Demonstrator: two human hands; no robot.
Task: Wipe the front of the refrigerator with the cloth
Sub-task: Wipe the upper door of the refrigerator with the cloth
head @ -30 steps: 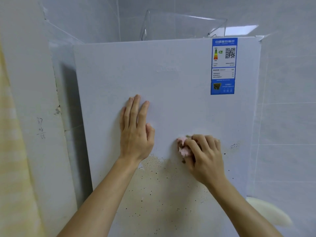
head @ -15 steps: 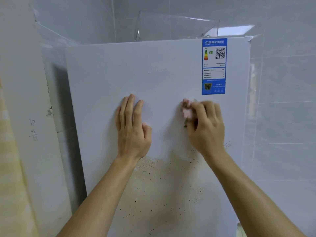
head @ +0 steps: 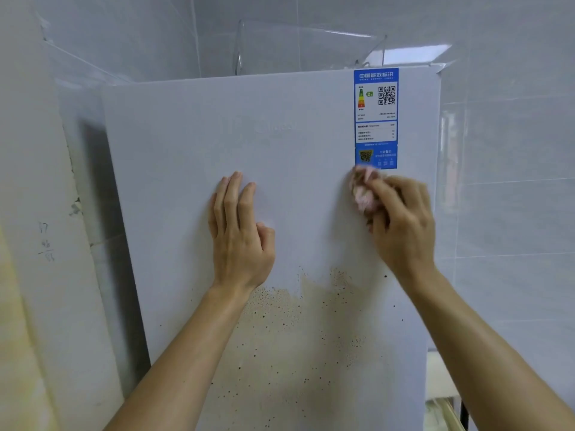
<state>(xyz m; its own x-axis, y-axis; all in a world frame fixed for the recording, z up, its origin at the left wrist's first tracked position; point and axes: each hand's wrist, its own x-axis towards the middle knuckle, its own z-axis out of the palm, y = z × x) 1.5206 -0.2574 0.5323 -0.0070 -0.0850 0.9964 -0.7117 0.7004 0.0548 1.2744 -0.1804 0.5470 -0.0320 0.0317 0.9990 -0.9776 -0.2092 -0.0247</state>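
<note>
So, my left hand (head: 241,234) lies flat on the white refrigerator (head: 186,144) door at mid-height, its fingers straight and close together, thumb tucked against the palm's side. My right hand (head: 401,225) has its fingers curled round a bunched pink cloth (head: 362,191) and presses it on the door just under the blue energy label (head: 376,119), the cloth's top edge touching the label's bottom corner. Below both hands a yellowish patch with dark specks (head: 280,331) spreads over the lower door, a clear plastic container (head: 305,48) sits on top of the fridge, and grey wall tiles (head: 513,144) are at right.
</note>
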